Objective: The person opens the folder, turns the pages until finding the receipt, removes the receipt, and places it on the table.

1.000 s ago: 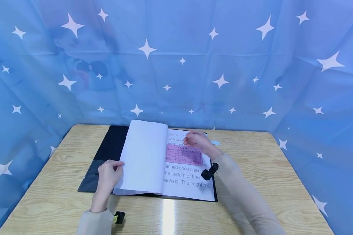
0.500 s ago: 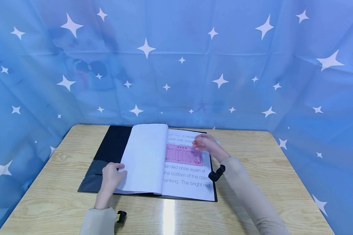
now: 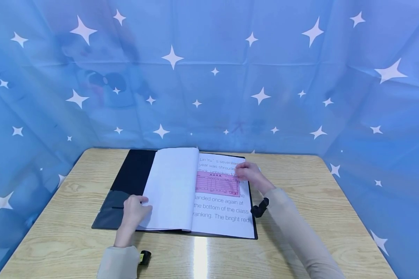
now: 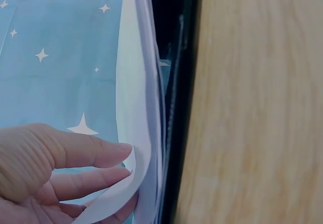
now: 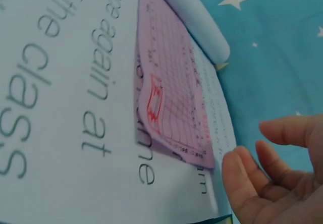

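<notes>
A black folder lies spread on the table, filled with white sheets. My left hand pinches the left edge of the turned white pages; in the left wrist view a page curls between the thumb and fingers. On the printed page to the right rests a pink printed slip with a grid and a red stamp. Its left end meets the turned pages. My right hand hovers by the slip's upper right corner, its fingers loosely bent and holding nothing.
The wooden table extends to both sides of the folder. A blue curtain with white stars hangs behind. Black cameras are strapped to both wrists.
The turned pages have come down lower on the left, and my left hand has moved slightly right with them. My right hand has shifted right, uncovering more of the slip.
</notes>
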`<state>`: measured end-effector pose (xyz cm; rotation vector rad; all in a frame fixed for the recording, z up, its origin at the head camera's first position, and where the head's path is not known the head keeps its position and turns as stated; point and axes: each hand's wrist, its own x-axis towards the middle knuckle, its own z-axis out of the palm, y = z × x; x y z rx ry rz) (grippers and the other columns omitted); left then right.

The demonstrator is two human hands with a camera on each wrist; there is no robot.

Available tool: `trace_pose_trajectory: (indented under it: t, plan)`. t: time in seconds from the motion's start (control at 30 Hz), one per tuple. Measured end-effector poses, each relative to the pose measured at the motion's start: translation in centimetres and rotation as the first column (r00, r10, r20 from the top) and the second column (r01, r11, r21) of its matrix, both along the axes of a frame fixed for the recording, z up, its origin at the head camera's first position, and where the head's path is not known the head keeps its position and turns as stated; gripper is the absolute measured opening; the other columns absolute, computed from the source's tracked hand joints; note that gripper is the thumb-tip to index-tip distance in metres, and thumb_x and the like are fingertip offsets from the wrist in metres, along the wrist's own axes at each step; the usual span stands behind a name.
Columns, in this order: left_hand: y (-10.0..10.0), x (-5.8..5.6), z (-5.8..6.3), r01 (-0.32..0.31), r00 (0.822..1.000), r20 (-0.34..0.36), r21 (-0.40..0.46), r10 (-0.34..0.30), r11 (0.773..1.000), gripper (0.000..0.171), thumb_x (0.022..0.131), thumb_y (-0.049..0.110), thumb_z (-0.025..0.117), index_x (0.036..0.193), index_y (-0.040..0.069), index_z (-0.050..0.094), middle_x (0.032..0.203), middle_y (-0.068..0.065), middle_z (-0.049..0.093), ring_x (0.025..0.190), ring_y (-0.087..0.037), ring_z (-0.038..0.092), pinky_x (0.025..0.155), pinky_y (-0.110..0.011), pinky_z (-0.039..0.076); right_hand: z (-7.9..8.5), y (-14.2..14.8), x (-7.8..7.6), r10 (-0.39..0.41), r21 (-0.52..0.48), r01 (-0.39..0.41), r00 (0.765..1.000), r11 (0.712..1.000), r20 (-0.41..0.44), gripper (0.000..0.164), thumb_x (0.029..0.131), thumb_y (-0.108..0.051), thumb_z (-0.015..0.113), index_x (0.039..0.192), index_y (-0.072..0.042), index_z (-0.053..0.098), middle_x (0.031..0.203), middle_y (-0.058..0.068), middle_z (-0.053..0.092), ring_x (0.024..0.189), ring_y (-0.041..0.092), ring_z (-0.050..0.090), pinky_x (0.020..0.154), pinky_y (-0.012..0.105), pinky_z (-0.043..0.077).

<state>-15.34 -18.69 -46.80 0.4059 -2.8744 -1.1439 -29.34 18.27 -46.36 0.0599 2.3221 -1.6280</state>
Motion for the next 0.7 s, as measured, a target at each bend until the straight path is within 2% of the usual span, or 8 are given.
trace_pose_trajectory:
  t: [0.17,0.33,0.53,0.7]
  plan:
    - [0.0,-0.1,-0.3,-0.002,1.000,0.005,0.000,0.002,1.000,0.030,0.073,-0.002,0.065,0.100,-0.016,0.064,0.113,-0.036,0.054,0.112,-0.050,0.048,0.089,-0.056,0.043,-0.6,0.0,-0.1,-0.043,0.099,0.044,0.999,0.994,-0.014,0.030,0.086,-0.011,0.061,0.112,0.002,0.056,0.111,0.015,0.057,0.097,0.025,0.056,0.085,0.038,0.047]
    - [0.0,-0.1,-0.3,0.006,1.000,0.004,-0.005,-0.006,1.000,0.030,0.073,-0.002,0.066,0.099,-0.016,0.064,0.112,-0.036,0.054,0.111,-0.050,0.048,0.088,-0.055,0.043,-1.3,-0.2,-0.3,-0.031,0.187,0.038,0.999,0.982,-0.038,0.030,0.083,-0.011,0.064,0.110,0.000,0.059,0.110,0.014,0.058,0.094,0.025,0.054,0.078,0.035,0.046]
    - [-0.1,-0.1,-0.4,0.015,1.000,0.002,-0.020,-0.015,1.000,0.030,0.072,-0.002,0.066,0.098,-0.016,0.064,0.110,-0.036,0.055,0.109,-0.050,0.049,0.087,-0.056,0.043,-1.7,-0.3,-0.6,0.004,0.249,0.016,0.997,0.968,-0.078,0.030,0.079,-0.007,0.068,0.108,-0.001,0.061,0.103,0.013,0.060,0.093,0.025,0.055,0.080,0.035,0.045]
    - [-0.1,-0.1,-0.4,0.028,1.000,-0.002,-0.037,-0.028,0.999,0.029,0.072,-0.001,0.067,0.097,-0.016,0.064,0.106,-0.035,0.055,0.106,-0.049,0.050,0.086,-0.055,0.044,-1.8,-0.3,-0.7,0.079,0.299,-0.041,0.990,0.953,-0.114,0.029,0.076,-0.005,0.071,0.104,-0.001,0.063,0.098,0.010,0.060,0.091,0.024,0.054,0.082,0.036,0.043]
